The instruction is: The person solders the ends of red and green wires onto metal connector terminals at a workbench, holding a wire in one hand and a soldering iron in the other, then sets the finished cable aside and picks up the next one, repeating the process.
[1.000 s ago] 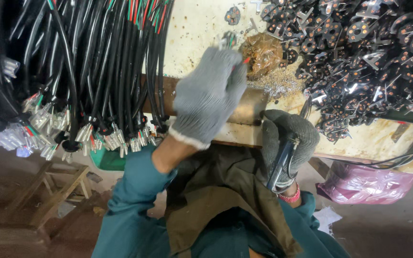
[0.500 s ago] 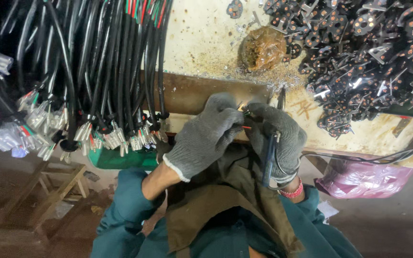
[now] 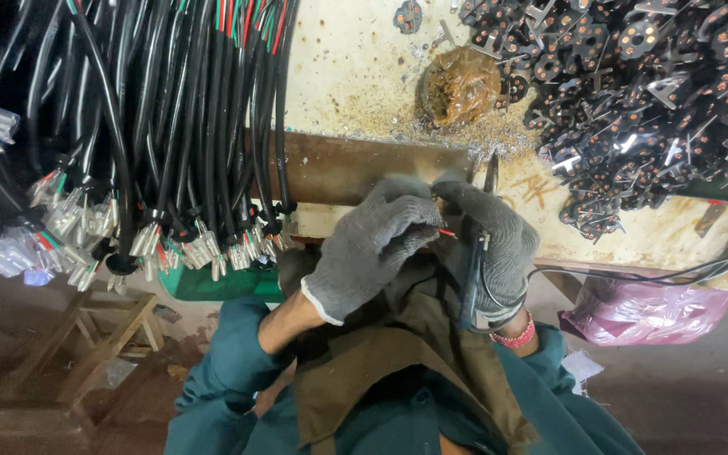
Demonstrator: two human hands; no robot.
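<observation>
— What do the gloved hands have hold of?
— The left hand [image 3: 377,240], in a grey knit glove, is closed, its fingertips pinching a thin red wire end [image 3: 446,232] just above the lap. The right hand [image 3: 495,244], gloved the same, is wrapped shut around a dark-handled tool [image 3: 473,270] whose tip meets that wire; the two hands touch.
— And around them?
— They sit against the edge of a stained workbench [image 3: 355,80]. A bundle of black cables [image 3: 170,126] with crimped terminals hangs at the left, a heap of black plug inserts [image 3: 650,93] lies at the right, and a brown lump [image 3: 461,84] rests between. A pink bag [image 3: 646,307] sits below.
</observation>
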